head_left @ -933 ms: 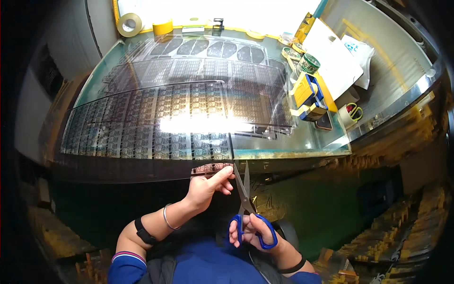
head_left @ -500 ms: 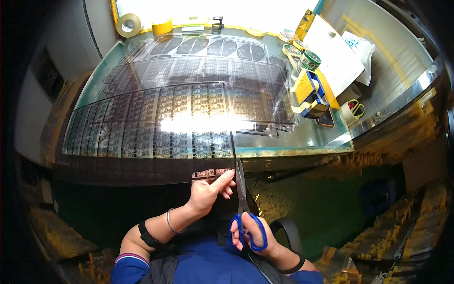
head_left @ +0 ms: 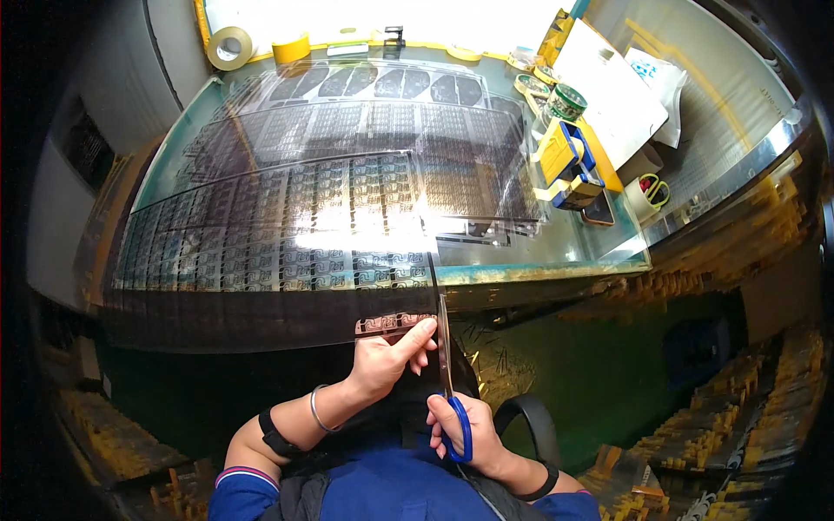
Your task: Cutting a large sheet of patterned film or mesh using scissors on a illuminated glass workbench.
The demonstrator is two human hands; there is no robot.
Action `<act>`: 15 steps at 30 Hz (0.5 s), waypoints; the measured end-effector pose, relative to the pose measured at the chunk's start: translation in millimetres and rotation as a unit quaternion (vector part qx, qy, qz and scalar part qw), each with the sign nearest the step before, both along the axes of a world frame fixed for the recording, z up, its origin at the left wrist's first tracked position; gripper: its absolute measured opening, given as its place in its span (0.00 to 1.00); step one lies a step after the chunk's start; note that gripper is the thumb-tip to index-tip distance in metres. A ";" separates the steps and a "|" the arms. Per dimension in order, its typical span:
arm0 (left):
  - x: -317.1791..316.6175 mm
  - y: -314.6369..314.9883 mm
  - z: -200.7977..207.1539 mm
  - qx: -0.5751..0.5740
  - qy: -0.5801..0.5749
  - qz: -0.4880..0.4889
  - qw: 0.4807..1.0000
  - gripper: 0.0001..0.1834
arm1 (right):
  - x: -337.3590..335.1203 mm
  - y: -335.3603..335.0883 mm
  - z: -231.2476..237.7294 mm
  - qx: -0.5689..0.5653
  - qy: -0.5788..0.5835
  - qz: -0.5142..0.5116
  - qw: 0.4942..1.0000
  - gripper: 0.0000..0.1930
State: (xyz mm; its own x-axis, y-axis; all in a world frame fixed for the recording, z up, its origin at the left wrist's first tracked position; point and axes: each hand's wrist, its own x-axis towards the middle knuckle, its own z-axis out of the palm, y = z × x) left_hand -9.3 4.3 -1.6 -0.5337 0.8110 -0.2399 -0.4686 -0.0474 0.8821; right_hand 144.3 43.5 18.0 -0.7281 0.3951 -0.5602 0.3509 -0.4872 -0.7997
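Note:
A large dark transparent film sheet [head_left: 261, 226] with rows of small printed patterns lies on the glass table and hangs over its front edge. At its near right corner my left hand [head_left: 393, 354] pinches the film between thumb and fingers. My right hand [head_left: 469, 430] grips blue-handled scissors [head_left: 446, 365]. Their blades point away from me and stand nearly together along the film's right edge, just right of my left thumb. Whether the blades touch the film at their tips is hard to see. Strong glare covers the middle of the sheet.
More printed films [head_left: 400, 87] lie farther back on the glass table [head_left: 556, 252]. At the right stand a blue and yellow tape dispenser [head_left: 565, 165], green tape rolls [head_left: 566, 102] and a cup [head_left: 643, 193] with scissors. A tan tape roll [head_left: 230, 48] and a yellow one [head_left: 291, 49] stand at the back.
The scissors have gone from slightly open to nearly closed, their handle loops coming together. My left hand and the film corner have shifted slightly right and nearer.

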 end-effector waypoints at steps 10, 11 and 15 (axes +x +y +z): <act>7.0 -5.1 0.2 -0.016 0.002 0.019 1.000 0.08 | -1.3 4.6 -3.8 0.060 -0.005 -0.008 0.998 0.15; 6.8 -6.1 1.6 -0.023 0.003 0.007 1.000 0.08 | -0.5 4.9 -4.4 0.069 -0.011 -0.006 0.998 0.18; 6.2 -12.0 2.3 -0.029 0.001 -0.011 1.000 0.09 | 0.7 5.9 -0.1 0.088 -0.047 0.013 0.995 0.18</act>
